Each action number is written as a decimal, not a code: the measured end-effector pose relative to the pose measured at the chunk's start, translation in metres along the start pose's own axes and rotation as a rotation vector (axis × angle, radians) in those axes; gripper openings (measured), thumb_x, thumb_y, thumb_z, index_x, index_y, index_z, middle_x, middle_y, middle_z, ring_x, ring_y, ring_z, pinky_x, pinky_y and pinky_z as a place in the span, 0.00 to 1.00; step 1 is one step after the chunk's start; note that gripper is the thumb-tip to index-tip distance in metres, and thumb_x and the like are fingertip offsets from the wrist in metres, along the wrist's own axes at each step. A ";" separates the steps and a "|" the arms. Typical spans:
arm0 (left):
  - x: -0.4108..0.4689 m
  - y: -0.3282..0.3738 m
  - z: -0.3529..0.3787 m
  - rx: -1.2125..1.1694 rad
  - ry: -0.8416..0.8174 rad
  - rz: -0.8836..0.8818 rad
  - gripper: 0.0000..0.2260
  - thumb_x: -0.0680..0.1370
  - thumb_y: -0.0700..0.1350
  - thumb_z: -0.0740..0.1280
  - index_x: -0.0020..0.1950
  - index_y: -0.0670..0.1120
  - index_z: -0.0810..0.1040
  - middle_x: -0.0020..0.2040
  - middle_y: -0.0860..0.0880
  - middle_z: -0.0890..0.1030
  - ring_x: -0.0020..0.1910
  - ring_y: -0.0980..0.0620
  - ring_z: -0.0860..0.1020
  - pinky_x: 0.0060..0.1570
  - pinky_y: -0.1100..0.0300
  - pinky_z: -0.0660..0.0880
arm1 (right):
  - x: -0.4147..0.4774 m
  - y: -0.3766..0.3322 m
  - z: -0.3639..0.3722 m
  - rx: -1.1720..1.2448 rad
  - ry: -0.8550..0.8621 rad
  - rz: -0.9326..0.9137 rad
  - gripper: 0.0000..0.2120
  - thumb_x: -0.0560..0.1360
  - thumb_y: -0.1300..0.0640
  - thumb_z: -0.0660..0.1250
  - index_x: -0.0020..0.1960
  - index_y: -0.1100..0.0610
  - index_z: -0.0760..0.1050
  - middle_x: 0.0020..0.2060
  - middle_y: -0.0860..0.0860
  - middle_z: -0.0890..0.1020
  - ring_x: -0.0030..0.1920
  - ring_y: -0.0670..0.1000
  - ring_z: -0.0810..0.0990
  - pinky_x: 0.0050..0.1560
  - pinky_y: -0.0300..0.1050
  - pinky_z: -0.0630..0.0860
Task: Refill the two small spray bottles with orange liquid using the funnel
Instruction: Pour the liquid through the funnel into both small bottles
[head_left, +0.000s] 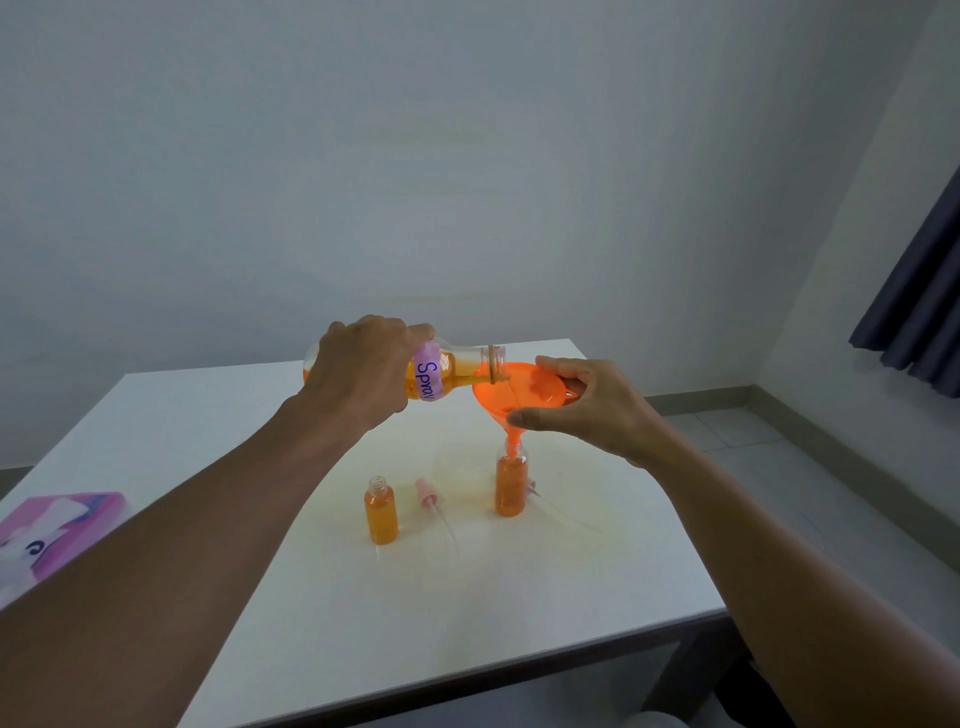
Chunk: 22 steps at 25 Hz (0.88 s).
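Head camera view: a person's left hand (363, 371) grips a clear refill bottle (460, 369) with a purple label reading "Spray", tipped nearly level, its open mouth over the left rim of an orange funnel (524, 392). Some orange liquid (480, 379) lies at the bottle's mouth and in the funnel's bowl. The right hand (597, 405) holds the funnel from its right side, thumb on the near rim, fingers curled over the far rim. Directly beneath the funnel a small spray bottle (511, 488) stands upright on a white table (311, 597), the funnel's spout in its neck, orange filling it nearly to the shoulder. A second small bottle (382, 514), uncapped and mostly full of orange, stands upright below and left of the funnel. Between the two bottles, below the funnel's left edge, a pink spray top (426, 493) lies on its side, dip tube pointing toward the camera. A second spray top (532, 487) shows just right of the bottle under the funnel, partly hidden. Far to the funnel's lower left, a pink tissue box (62, 530) sits near the table's edge.
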<state>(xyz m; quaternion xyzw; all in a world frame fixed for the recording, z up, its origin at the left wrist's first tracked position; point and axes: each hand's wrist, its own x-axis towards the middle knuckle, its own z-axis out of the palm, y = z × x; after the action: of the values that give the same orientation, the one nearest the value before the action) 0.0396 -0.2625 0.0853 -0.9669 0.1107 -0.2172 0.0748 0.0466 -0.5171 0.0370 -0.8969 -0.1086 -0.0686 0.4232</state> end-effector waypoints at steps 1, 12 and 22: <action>0.000 0.000 0.000 -0.001 -0.002 0.000 0.29 0.70 0.44 0.73 0.69 0.54 0.70 0.53 0.49 0.80 0.53 0.45 0.78 0.43 0.56 0.66 | 0.000 -0.001 0.000 0.000 0.001 -0.001 0.53 0.55 0.33 0.79 0.74 0.53 0.72 0.67 0.50 0.78 0.60 0.50 0.78 0.61 0.51 0.79; -0.005 0.002 0.001 -0.109 -0.040 -0.038 0.28 0.68 0.43 0.74 0.66 0.55 0.72 0.51 0.50 0.80 0.51 0.45 0.77 0.41 0.57 0.65 | -0.001 -0.001 0.000 0.012 -0.001 0.010 0.53 0.55 0.32 0.79 0.75 0.54 0.71 0.68 0.51 0.78 0.62 0.52 0.78 0.63 0.55 0.79; -0.017 0.002 0.018 -0.414 -0.062 -0.161 0.25 0.63 0.44 0.78 0.57 0.53 0.75 0.48 0.50 0.78 0.42 0.45 0.77 0.36 0.58 0.74 | -0.003 -0.002 -0.001 -0.005 -0.008 0.006 0.54 0.54 0.31 0.75 0.75 0.54 0.70 0.72 0.52 0.75 0.67 0.55 0.76 0.65 0.57 0.77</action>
<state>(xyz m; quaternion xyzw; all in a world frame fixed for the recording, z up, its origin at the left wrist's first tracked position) 0.0322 -0.2584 0.0625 -0.9736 0.0728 -0.1653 -0.1395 0.0429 -0.5169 0.0389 -0.8985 -0.1076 -0.0642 0.4208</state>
